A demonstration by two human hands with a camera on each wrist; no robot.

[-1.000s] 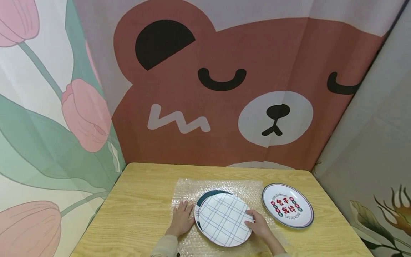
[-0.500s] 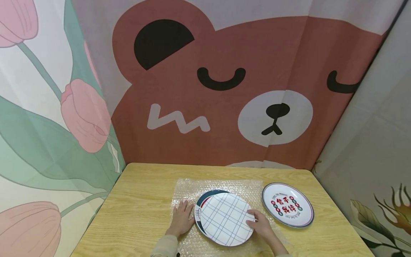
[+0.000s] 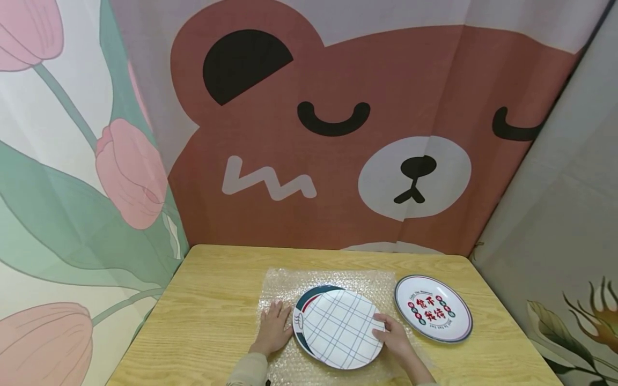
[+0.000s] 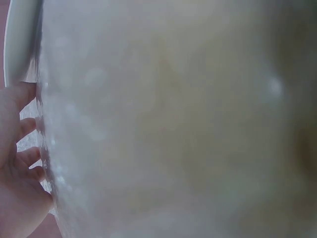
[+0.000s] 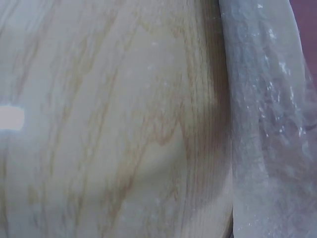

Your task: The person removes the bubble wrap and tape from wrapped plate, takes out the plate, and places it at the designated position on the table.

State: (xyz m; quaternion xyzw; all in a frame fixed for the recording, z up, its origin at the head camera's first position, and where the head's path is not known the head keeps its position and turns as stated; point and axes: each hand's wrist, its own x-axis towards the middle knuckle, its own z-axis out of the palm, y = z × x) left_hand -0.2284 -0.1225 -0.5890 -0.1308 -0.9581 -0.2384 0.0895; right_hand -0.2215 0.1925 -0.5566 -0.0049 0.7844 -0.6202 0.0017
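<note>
A white plate with a blue grid pattern [image 3: 340, 332] lies over another plate [image 3: 298, 323], whose dark green, white and red rim shows at the left and top. My right hand [image 3: 395, 339] pinches the grid plate's right edge, thumb on top. Fingers spread, my left hand [image 3: 273, 331] rests flat on the bubble wrap [image 3: 281, 280] just left of the plates. In the left wrist view, the left hand [image 4: 17, 163] is partly hidden by blurred bubble wrap [image 4: 74, 148], with a white plate edge [image 4: 20, 42] above it. The right hand is out of sight in the right wrist view.
A white plate with red characters and a blue rim [image 3: 433, 309] sits at the right, beside the bubble wrap. Everything rests on a light wooden table [image 3: 212, 300]. A curtain with a bear print [image 3: 270, 214] hangs behind it.
The grid plate has slid slightly right with my right hand, baring more of the lower plate's left rim and its red stripe. My left hand has stayed in place.
</note>
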